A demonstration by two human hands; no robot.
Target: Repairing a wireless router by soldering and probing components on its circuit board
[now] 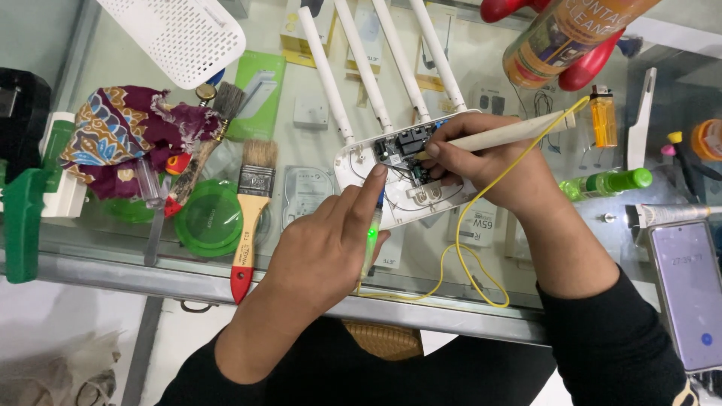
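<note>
Glass forms the top of the counter (113,68), framed by a metal edge along the near side; boxed goods are seen through it on a shelf below. An opened white router (391,169) with four white antennas (376,68) lies at the centre of the counter, antennas pointing away from the person, its circuit board (406,143) exposed.

The left forearm is brought in from the lower left, wrist bent upward. The left hand (323,248) is laid over the near edge of the router, the index finger extended with its tip pressed on the casing beside the board. The remaining fingers are curled around a slim tool with a lit green light (371,234); this grip is closed on it.

The right forearm, in a black sleeve, is brought in from the lower right. The right hand (489,169) is held above the board in a pen-style grip, closed on a cream-handled soldering iron (500,137), whose tip is set down on the board. A yellow wire (481,218) runs from the iron's far end, looping across the counter edge.

A red-handled paintbrush (252,207) and a green round lid (209,219) are placed left of the router. A phone (688,289) lies at the right edge.
</note>
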